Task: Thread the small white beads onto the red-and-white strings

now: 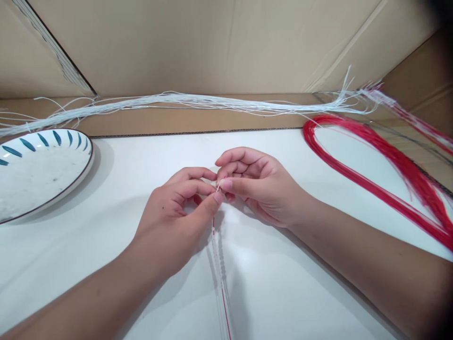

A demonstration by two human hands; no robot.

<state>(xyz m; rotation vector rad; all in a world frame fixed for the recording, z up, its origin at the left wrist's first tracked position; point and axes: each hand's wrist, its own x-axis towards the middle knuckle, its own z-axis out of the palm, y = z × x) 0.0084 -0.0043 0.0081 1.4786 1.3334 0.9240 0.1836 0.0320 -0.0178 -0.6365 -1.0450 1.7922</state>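
Note:
Over the middle of the white table, my left hand [180,212] and my right hand [260,186] meet fingertip to fingertip. Each pinches thumb against finger on a thin red and white cord [213,226]. A short pale end of it sticks out between the two thumbs. From my fingers the cord hangs down toward the near edge of the view, with small whitish beads or knots along its upper part and a plain red stretch lower down. The exact crossing of the strands is hidden by my fingertips.
An oval white plate [42,174] with blue-green leaf marks stands at the left. A long bundle of white cords [198,100] lies along the back by the cardboard wall [198,47]. At the right lies a looped bundle of red cords [354,177].

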